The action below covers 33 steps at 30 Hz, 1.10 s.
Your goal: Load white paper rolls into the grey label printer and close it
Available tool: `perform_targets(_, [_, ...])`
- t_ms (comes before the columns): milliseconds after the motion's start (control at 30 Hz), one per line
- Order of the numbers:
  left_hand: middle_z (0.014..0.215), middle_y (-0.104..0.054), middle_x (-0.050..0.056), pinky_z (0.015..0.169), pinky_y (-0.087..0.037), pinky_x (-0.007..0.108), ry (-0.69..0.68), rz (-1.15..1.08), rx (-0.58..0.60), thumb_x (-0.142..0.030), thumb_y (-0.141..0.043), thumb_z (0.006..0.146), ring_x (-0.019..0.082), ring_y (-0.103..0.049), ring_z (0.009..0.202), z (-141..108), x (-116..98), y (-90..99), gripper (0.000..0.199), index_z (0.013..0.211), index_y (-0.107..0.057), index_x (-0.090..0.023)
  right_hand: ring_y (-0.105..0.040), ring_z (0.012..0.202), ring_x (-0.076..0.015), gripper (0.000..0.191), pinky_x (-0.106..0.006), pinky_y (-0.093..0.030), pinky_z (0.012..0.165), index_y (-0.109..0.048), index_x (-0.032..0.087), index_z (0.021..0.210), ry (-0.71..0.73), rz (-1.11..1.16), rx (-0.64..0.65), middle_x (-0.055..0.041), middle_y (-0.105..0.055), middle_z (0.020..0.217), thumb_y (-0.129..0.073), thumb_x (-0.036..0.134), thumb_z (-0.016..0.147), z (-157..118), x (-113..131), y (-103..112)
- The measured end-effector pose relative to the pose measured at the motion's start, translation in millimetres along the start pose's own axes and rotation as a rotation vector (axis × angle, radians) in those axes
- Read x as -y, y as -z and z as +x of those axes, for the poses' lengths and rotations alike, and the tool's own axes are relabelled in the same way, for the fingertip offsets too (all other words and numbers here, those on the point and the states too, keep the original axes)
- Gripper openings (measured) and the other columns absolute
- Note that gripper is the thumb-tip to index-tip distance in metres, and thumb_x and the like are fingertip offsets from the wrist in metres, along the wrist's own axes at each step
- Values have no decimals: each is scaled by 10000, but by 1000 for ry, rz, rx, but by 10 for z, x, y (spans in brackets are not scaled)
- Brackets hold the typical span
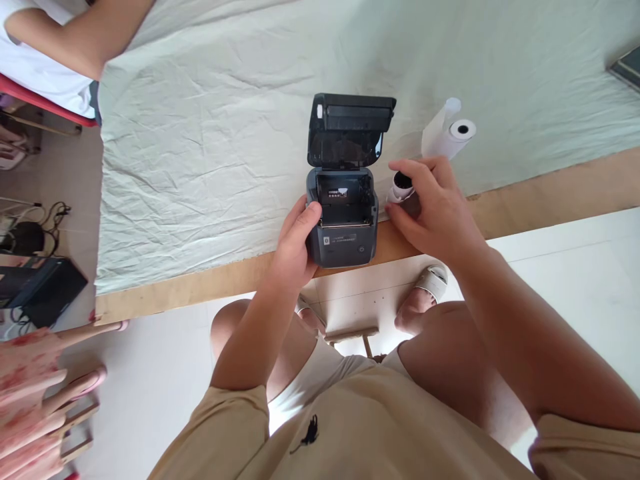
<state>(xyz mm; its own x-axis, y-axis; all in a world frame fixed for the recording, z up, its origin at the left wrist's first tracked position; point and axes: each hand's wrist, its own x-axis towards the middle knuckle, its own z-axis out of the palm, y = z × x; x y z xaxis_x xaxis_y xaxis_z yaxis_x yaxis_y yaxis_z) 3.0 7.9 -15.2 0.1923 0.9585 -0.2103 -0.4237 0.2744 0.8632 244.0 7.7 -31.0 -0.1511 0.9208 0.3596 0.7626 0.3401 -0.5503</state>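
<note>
The worktop [175, 287] is stretching across most of what I am seeing, its bare wooden edge showing below a wrinkled pale green cloth [200, 167]. Over at its far left corner a co-worker's arm [85, 43] is leaning in. In the middle, at the near edge, the dark printer [345, 247] is lying with its lid [350, 133] tipped back and its hollow bay facing up. The left hand [295, 247] is holding the body from the side, thumb pressing on the rim beside the bay and the other fingers mostly hiding from me, so they are clamped on the casing. I am judging it a stiff, fairly light plastic box, smooth enough to be a little slippery; its sides are looking like the sound place to grip, the hinged lid like the weak part. Beyond the right hand [437, 207], a white paper roll [457, 137] is resting on the cloth, a loose tail curling up beside it. A smaller roll [400, 195] with a dark end is sitting near the wooden edge, right of the printer, the right thumb and forefinger curving around it; whether they are squeezing, I cannot tell. It is probably weighing very little and giving under pressure, so a light hold around its curved side is seeming best.
</note>
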Motion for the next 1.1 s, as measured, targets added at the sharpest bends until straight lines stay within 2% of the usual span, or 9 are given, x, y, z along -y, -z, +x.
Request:
perform_targets(67, [1186,-889,55,1121,-676,411,0,-6,13,-551,-764,973,313,-827,1290,6,2,8,354,1079,-792,-214,-740,1002,-277,563,-511,-669,915,-552,291,1544,-4,0,-15,-124,-703,1276,-587,238,985,-3,-10,2])
perform_targets(167, [1146,-890,53,1105,-683,417,-5,4,11,-581,-759,973,317,-833,1277,11,3,16,378,1099,-791,-225,-746,1083,-293,664,-505,-674,916,-493,307,1592,38,10,-16,-112,-721,1329,-538,157,947,-10,-18,-2])
perform_targets(300, [1136,-888,53,1087,-689,420,-4,24,6,-631,-752,969,321,-832,1276,19,12,25,422,1101,-787,-232,-752,1062,-311,562,-474,-676,795,-594,328,1498,78,11,0,-116,-706,1336,-628,242,943,-1,-53,-27])
perform_targets(367, [1156,-887,52,1080,-691,411,-10,24,12,-643,-733,979,315,-830,1277,20,23,36,433,1108,-789,-234,-755,1003,-289,531,-469,-677,799,-591,348,1501,72,17,-51,-96,-720,1241,-643,278,978,13,-68,-23])
perform_targets(500, [1187,-882,48,1058,-700,403,-1,33,39,-638,-724,991,306,-830,1269,9,36,53,438,1161,-791,-240,-769,1008,-279,657,-483,-680,843,-427,382,1592,92,130,-240,-74,-752,1218,-708,377,998,34,53,35])
perform_targets(567, [1156,-883,43,1050,-703,398,7,61,48,-603,-773,972,303,-830,1268,-1,27,48,412,1176,-788,-246,-781,1023,-283,550,-480,-673,839,-481,389,1497,149,183,-295,-61,-776,1205,-726,409,1004,46,201,56])
perform_targets(700, [1063,-875,37,1038,-708,395,0,113,42,-599,-847,923,300,-815,1297,-21,-13,15,428,1153,-770,-246,-805,1018,-285,186,-480,-633,837,-660,335,1198,250,80,-294,-49,-829,1122,-685,268,1026,115,452,16])
perform_targets(900, [1100,-872,48,1095,-697,440,14,123,49,-593,-839,931,313,-784,1364,-45,-52,-11,422,1162,-771,-246,-798,992,-266,223,-455,-606,859,-757,286,1007,242,142,-176,-26,-853,1066,-646,101,949,261,422,-125])
perform_targets(1100, [1152,-855,57,1048,-705,434,-38,117,71,-646,-813,926,326,-773,1370,-37,-24,1,475,1170,-740,-245,-797,985,-252,182,-442,-564,865,-755,288,912,351,137,-333,15,-826,908,-673,127,935,143,518,-200])
